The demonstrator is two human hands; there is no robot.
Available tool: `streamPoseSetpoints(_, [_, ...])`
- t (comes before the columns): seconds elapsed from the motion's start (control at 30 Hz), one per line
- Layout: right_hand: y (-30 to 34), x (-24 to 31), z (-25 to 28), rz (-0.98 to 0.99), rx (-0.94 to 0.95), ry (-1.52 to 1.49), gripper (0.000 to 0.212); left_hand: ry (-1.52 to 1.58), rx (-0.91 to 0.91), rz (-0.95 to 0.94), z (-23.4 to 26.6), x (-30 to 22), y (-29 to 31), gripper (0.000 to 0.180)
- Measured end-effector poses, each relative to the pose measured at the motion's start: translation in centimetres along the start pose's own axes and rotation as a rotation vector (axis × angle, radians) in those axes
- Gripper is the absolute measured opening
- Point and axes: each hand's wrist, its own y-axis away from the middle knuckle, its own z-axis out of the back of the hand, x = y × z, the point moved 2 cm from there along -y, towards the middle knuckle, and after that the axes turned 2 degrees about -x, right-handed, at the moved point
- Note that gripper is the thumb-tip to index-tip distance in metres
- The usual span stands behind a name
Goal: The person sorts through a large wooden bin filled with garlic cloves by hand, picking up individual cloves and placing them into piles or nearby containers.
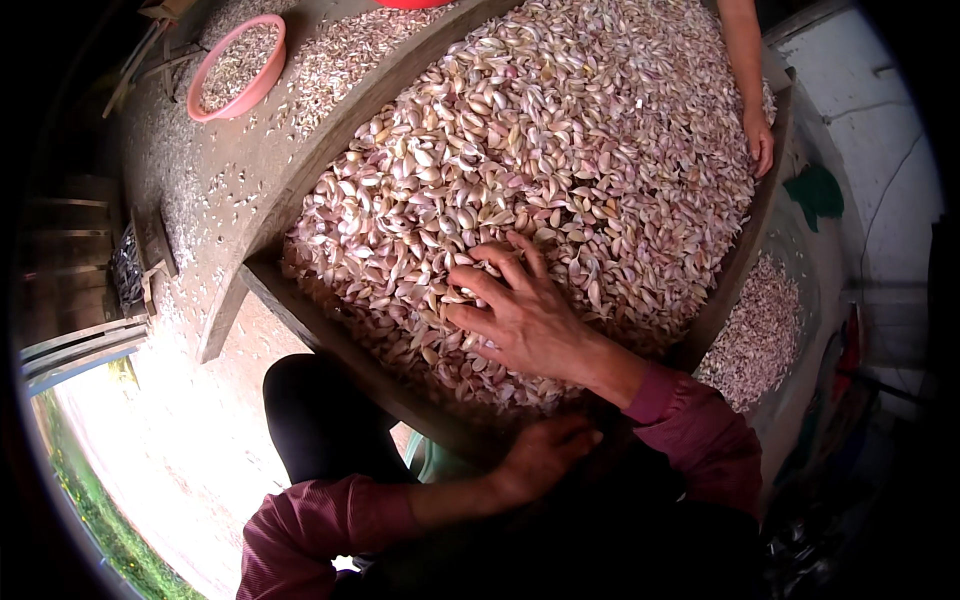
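A wide heap of loose garlic cloves (560, 130), pinkish-white and unpeeled, fills a wooden-sided tray in front of me. My right hand (515, 315) rests on the near part of the heap, its fingers spread and slightly bent among the cloves. Nothing is gripped in it that I can see. Closer to my body, my left hand (540, 460) is at the tray's near edge, in shadow. Its fingers are curled in, and whatever they may hold is hidden.
Wooden boards (340, 145) wall the tray. Another person's hand (758, 145) touches the cloves at the far right. A pink basin (240, 70) of cloves stands far left, with more scattered around it. Another clove pile (755, 335) lies right of the tray, below a green cloth (815, 193).
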Motion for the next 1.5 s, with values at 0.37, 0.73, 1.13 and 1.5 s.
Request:
streamPoseSetpoints(0.37, [-6.1,-12.6,2.6,-0.276,-0.334,0.009,0.03,-0.005,-0.021,-0.058,-0.6,0.7,0.7,0.025])
streamPoseSetpoints(0.73, [-4.8,-13.6,3.8,-0.44,-0.401,-0.344,0.021,0.032,0.016,-0.041,0.4,-2.7,0.2,0.023])
streamPoseSetpoints(1.13, [-0.2,-6.1,7.0,-0.674,-0.283,-0.924,0.017,0.586,-0.191,-0.021,2.2,-5.2,-1.5,0.015])
streamPoseSetpoints(1.5, [-0.2,-2.6,8.4,-0.803,-0.323,-0.963,0.023,0.597,-0.242,-0.038,1.3,-4.9,-1.7,0.015])
